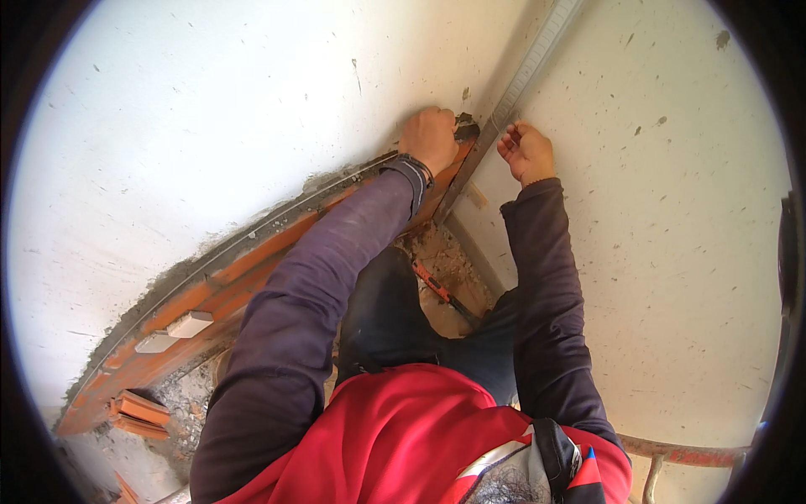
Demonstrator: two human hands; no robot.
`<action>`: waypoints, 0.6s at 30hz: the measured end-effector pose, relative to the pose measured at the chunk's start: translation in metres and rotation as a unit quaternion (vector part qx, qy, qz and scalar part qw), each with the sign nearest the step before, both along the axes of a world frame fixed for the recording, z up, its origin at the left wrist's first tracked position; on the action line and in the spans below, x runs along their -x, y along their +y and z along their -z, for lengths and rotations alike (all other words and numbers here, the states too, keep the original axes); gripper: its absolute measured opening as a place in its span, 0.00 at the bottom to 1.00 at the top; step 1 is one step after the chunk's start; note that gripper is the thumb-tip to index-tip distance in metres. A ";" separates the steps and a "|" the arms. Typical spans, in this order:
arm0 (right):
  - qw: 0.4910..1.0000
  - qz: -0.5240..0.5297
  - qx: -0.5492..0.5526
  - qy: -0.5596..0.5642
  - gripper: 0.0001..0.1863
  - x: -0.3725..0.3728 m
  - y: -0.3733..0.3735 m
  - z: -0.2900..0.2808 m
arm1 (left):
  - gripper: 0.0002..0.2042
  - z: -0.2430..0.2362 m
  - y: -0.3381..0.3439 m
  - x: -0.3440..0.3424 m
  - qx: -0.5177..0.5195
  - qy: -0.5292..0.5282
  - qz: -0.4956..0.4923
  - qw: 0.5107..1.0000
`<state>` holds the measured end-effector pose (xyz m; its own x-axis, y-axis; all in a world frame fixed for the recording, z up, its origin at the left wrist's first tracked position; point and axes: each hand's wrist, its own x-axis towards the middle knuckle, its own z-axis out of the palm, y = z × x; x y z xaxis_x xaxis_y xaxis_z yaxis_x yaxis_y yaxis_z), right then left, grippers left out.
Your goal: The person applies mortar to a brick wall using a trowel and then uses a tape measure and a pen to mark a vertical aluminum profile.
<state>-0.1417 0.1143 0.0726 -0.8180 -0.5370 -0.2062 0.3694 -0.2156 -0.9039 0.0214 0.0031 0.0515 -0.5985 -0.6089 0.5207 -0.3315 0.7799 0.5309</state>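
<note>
At the far end of a low orange brick wall (445,178), my left hand (430,139) is closed into a fist, knuckles up. Whatever its fingers hold is hidden. Dark mortar (467,132) shows just beside it. My right hand (527,154) is raised a little to the right, its fingers curled in with the tips close together; I cannot make out anything in them. Between the two hands, a long grey metal strip (537,55) stands up in the wall corner. A thin pale string (252,235) runs along the top of the brickwork.
Two pale blocks (189,323) stick out from the brick wall at left. Loose hollow bricks (141,412) lie on rubble below. An orange-and-black tool (437,286) rests on the floor between my legs. A speckled white wall (672,218) rises at right, above a rusty metal bar (684,452).
</note>
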 end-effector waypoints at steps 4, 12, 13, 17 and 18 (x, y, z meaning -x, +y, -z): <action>0.997 0.028 -0.062 0.047 0.13 -0.012 0.000 0.005 | 0.03 -0.005 0.004 0.001 -0.010 0.013 -0.010 1.000; 0.997 0.041 -0.018 0.069 0.21 0.004 -0.010 0.020 | 0.02 -0.016 0.005 0.003 -0.004 0.032 -0.005 0.999; 0.997 0.050 0.007 0.065 0.20 0.004 -0.012 0.022 | 0.02 -0.015 0.004 0.003 -0.005 0.031 -0.005 0.999; 0.995 0.088 0.045 0.030 0.11 0.008 -0.019 0.019 | 0.02 -0.007 0.005 0.005 -0.004 0.040 -0.004 0.999; 0.994 0.096 0.050 0.027 0.11 0.007 -0.021 0.018 | 0.02 -0.005 0.005 0.006 -0.001 0.045 -0.004 0.999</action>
